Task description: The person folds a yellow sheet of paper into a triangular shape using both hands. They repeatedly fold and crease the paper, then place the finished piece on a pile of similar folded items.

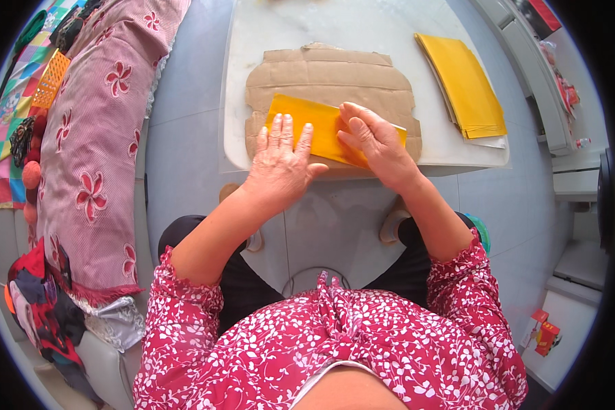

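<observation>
My left hand [282,159] lies flat, fingers spread, on the left part of a yellow paper sheet [324,123]. At the sheet's right part, my right hand [376,143] rests on its edge with the palm turned inward; whether the fingers pinch the paper cannot be told. A white edge shows at the sheet's right end. Beneath the sheet lies a flattened piece of brown cardboard [338,66] on the white tabletop [307,25]. A stack of yellow paper sheets [461,87] stands apart, to the right of the cardboard.
A sofa with a pink flower-patterned cover [97,154] runs along the left. Clothes [46,307] and an orange plastic basket [51,79] lie there. At the right are white cabinets [576,184] and a red box [547,338]. My knees and feet are below the table's near edge.
</observation>
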Motion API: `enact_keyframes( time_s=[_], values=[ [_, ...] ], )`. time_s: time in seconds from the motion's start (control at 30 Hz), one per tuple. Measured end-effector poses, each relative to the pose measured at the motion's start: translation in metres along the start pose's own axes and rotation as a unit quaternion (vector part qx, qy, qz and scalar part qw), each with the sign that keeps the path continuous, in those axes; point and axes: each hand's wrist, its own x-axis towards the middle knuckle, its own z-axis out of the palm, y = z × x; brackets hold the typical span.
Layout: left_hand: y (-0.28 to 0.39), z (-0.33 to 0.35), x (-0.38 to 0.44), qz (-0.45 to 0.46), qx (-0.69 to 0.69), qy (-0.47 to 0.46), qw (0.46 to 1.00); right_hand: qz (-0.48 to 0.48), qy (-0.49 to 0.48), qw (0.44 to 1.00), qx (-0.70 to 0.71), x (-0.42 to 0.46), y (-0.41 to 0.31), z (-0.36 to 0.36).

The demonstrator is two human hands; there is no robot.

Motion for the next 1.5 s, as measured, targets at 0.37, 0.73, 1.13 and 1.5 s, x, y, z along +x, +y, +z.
enact_keyframes(
  time_s=[0.37,0.73,1.13,1.5],
  values=[
    [-0.026,0.0,0.033,0.023,-0.004,-0.127,0.992,-0.149,-0.127,0.792,-0.579,-0.032,-0.01,-0.048],
    [-0.033,0.009,0.041,-0.031,0.074,-0.007,0.997,-0.289,-0.071,0.753,-0.587,-0.036,0.014,-0.067],
    [-0.003,0.002,0.029,0.148,-0.034,0.118,0.981,-0.318,0.028,0.757,-0.57,-0.03,0.035,0.001],
    [0.009,0.006,0.02,0.155,-0.077,0.152,0.973,-0.283,0.026,0.819,-0.498,-0.034,0.034,-0.023]
  ],
)
